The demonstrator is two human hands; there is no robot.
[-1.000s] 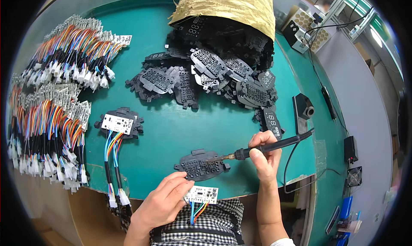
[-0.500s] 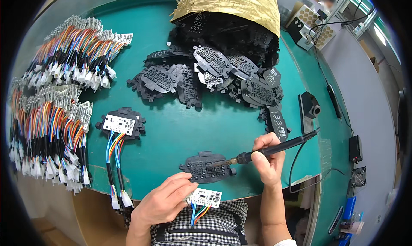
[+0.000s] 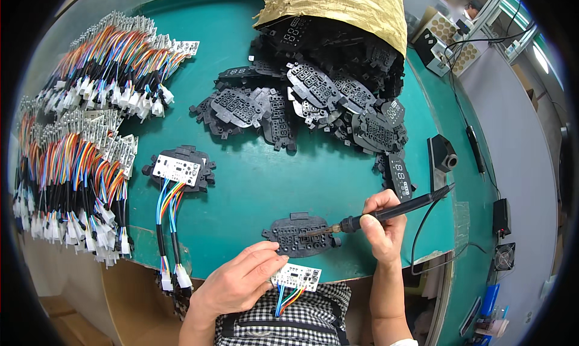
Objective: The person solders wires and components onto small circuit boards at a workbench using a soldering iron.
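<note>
I see a black plastic frame (image 3: 300, 234) lying flat on the green mat (image 3: 259, 183), near its front edge, just ahead of both hands. The soldering iron (image 3: 386, 212) comes in from the right, its tip resting on the frame's right part. My right hand (image 3: 383, 220) grips the iron's black handle like a pen, fingers closed around it. My left hand (image 3: 241, 281) pinches a small white circuit board (image 3: 296, 276) with coloured wires hanging from it, holding it just below the frame, over the mat's edge; the fingertips close on the board's left end.

Further left on the mat sits another frame with a white board fitted in it (image 3: 178, 168), its wires trailing toward me. Along the left side lie bundles of wired boards (image 3: 72, 165). At the back, a heap of black frames (image 3: 319, 98) spills from a tan sack (image 3: 344, 8). An iron stand (image 3: 442, 159) sits at the right.
</note>
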